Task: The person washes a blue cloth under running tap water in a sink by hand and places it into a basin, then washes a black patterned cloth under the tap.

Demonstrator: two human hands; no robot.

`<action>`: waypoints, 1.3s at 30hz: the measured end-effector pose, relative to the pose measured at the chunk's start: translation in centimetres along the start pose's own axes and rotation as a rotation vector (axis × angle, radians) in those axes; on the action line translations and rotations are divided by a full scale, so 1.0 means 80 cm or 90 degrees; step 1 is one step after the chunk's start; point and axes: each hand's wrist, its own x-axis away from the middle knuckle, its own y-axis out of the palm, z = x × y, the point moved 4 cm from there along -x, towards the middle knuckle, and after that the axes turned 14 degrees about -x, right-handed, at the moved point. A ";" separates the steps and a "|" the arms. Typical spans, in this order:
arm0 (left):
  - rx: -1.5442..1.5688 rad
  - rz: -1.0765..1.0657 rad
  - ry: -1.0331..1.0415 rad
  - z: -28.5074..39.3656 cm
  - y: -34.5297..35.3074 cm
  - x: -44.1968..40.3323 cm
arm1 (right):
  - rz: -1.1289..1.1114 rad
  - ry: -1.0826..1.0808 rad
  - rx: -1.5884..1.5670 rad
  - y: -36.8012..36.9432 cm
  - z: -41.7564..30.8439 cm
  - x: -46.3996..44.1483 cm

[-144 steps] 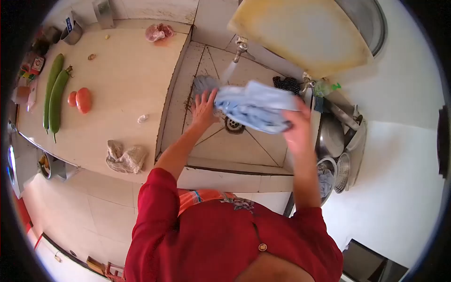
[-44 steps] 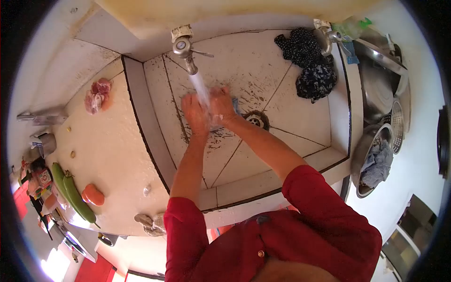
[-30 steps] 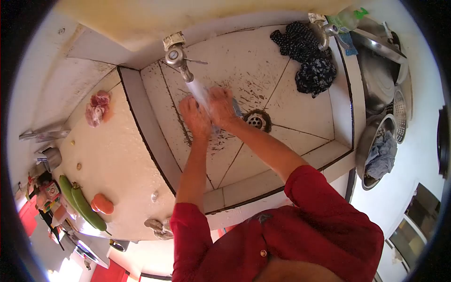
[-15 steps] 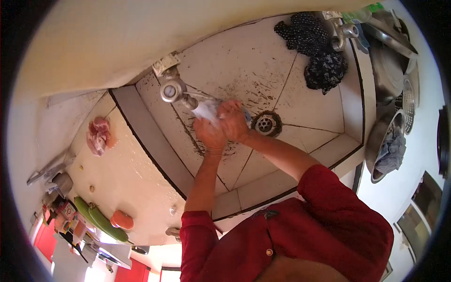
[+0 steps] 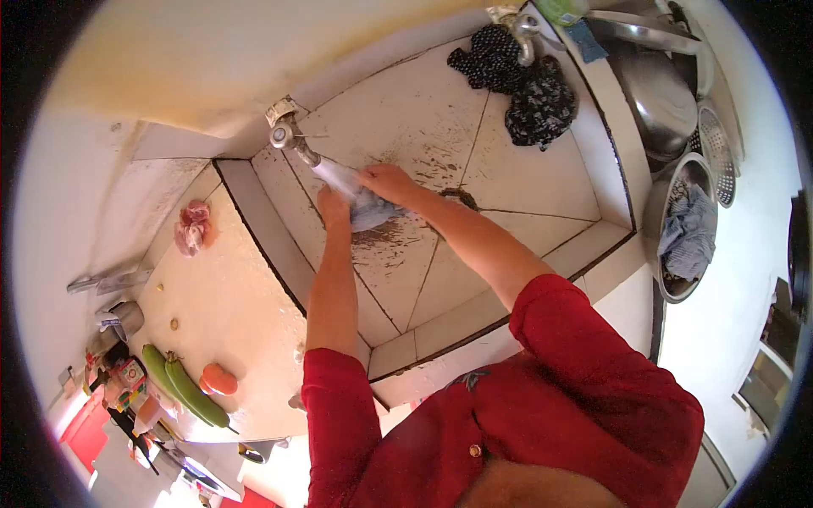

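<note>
Water runs from a metal faucet [image 5: 292,140] onto a light blue cloth [image 5: 371,213] low in the tiled sink [image 5: 542,203]. My left hand [image 5: 334,206] is closed on the cloth's left edge, just below the stream. On the other side, my right hand [image 5: 388,183] grips its upper part, with the fingers curled and partly hidden by the spray. The cloth hangs between both hands over dark specks on the sink floor. Right of it, the drain [image 5: 460,200] is partly covered by my right forearm.
Black patterned cloths [image 5: 540,106] lie at the sink's upper right under a second faucet [image 5: 527,27]. A steel bowl [image 5: 660,229] holding a grey cloth stands at right. Raw meat [image 5: 193,227], green gourds [image 5: 188,391] and tomatoes [image 5: 219,378] are on the left counter [image 5: 254,330].
My hands have moved up-left and further apart, and more of the blue cloth shows between them. Earlier they were pressed close together over it. The view has shifted too.
</note>
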 end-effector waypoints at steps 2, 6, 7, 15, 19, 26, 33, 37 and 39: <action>0.298 0.032 -0.312 -0.024 0.003 0.014 | 0.004 -0.027 -0.119 -0.018 0.000 0.025; 0.494 0.020 -0.508 -0.043 -0.001 0.061 | -0.009 0.004 -0.059 -0.038 -0.013 0.086; 0.506 0.013 -0.516 -0.037 -0.008 0.073 | 0.000 0.024 -0.057 -0.038 -0.010 0.087; 0.547 0.245 -0.248 0.027 -0.136 0.151 | 0.049 -0.145 -0.314 -0.082 -0.160 0.157; 0.453 0.338 -0.200 0.062 -0.180 0.190 | 0.060 -0.253 -0.393 -0.098 -0.187 0.164; 0.077 0.165 -0.043 -0.076 -0.085 0.209 | 0.076 -0.314 0.328 -0.069 -0.063 0.081; 0.473 -0.110 -0.382 0.002 -0.079 0.215 | -0.059 -0.069 0.318 0.018 -0.047 0.057; 0.854 -0.405 -0.171 -0.057 0.016 0.138 | -0.116 -0.485 0.157 0.057 -0.145 0.149; 0.452 -0.246 0.188 -0.014 -0.005 0.148 | -0.122 -0.583 0.276 0.072 -0.173 0.177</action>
